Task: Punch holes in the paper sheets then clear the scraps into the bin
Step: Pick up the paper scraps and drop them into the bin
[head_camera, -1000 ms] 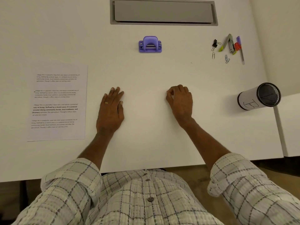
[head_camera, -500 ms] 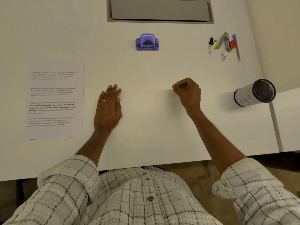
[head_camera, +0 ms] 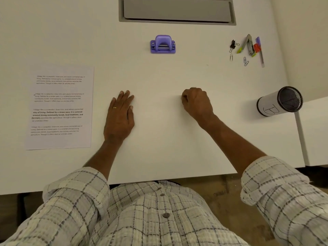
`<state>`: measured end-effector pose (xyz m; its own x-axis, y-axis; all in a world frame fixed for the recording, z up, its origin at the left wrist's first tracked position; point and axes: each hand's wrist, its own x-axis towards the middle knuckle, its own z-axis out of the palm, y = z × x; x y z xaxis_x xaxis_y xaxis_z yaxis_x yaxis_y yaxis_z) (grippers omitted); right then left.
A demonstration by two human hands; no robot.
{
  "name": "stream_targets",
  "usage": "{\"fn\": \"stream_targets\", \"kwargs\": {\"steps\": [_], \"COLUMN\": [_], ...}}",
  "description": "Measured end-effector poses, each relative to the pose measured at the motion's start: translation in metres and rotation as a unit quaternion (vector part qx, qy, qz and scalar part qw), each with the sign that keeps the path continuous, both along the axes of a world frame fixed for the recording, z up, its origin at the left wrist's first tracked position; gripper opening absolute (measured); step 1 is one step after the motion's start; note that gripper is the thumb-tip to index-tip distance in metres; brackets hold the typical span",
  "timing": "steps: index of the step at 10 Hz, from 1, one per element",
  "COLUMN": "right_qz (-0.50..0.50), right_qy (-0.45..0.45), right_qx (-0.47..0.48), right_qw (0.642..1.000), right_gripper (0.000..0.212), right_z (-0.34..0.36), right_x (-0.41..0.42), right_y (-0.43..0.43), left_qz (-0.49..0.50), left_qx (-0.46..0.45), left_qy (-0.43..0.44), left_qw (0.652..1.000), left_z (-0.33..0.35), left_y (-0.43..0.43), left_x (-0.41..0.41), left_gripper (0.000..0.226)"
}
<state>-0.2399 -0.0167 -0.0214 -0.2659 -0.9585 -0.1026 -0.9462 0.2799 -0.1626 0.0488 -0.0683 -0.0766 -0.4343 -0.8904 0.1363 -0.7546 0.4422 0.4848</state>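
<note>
The white table (head_camera: 159, 153) carries everything, and by the look of it the task has not begun: no holes and no scraps show anywhere. The paper sheets (head_camera: 60, 107) lie flat and printed side up at the left, just beside the left hand (head_camera: 119, 118) but not touching it. That hand rests palm down on the table with its fingers straight and together. The right hand (head_camera: 196, 103) sits near the middle with its fingers curled under into a loose fist, and nothing shows in its grip. The bin (head_camera: 278, 102), a white cylinder with a dark mesh mouth, stands to the right of that hand, apart from it. The purple hole punch (head_camera: 163, 44) waits further back, between the hands and well beyond both. Punching and clearing are all still to do, I judge
</note>
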Motion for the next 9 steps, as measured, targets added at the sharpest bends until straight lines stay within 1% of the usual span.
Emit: {"fn": "stream_targets", "kwargs": {"steps": [1, 2, 3, 4, 5, 6, 7, 8, 9], "right_qz": [0.019, 0.004, -0.070, -0.214, -0.317, -0.363, -0.377, -0.342, -0.302], "right_qy": [0.036, 0.024, -0.105, -0.398, -0.642, -0.744, -0.746, -0.657, -0.646], "right_qx": [0.029, 0.052, 0.068, 0.030, -0.030, -0.051, -0.087, -0.087, -0.064], "right_qw": [0.999, 0.998, 0.990, 0.892, 0.697, 0.559, 0.542, 0.666, 0.698], "right_gripper": [0.019, 0.016, 0.011, 0.016, 0.011, 0.010, 0.010, 0.006, 0.017], "right_z": [0.001, 0.002, 0.002, 0.014, 0.029, 0.041, 0.056, 0.066, 0.065], "right_x": [0.009, 0.013, 0.000, -0.016, -0.031, -0.054, -0.087, -0.108, -0.101], "right_y": [-0.006, -0.012, -0.016, -0.004, 0.019, 0.040, 0.060, 0.076, 0.075], "left_qz": [0.000, 0.000, -0.001, -0.001, 0.001, 0.001, 0.000, -0.001, -0.002], "left_qx": [0.001, -0.004, -0.010, -0.010, -0.012, -0.013, -0.012, -0.003, 0.007], "left_qy": [-0.003, 0.000, 0.006, 0.010, 0.016, 0.017, 0.019, 0.007, 0.000], "left_qw": [1.000, 1.000, 1.000, 1.000, 1.000, 1.000, 1.000, 1.000, 1.000], "left_z": [0.000, -0.002, -0.003, -0.005, -0.006, -0.005, -0.003, -0.002, 0.000], "left_y": [0.000, 0.000, 0.000, -0.001, -0.001, 0.000, 0.000, 0.000, 0.000], "left_x": [0.000, 0.000, 0.001, 0.002, 0.001, 0.001, 0.001, 0.001, 0.000], "left_gripper": [0.044, 0.045, 0.044, 0.044, 0.044, 0.043, 0.043, 0.043, 0.044]}}
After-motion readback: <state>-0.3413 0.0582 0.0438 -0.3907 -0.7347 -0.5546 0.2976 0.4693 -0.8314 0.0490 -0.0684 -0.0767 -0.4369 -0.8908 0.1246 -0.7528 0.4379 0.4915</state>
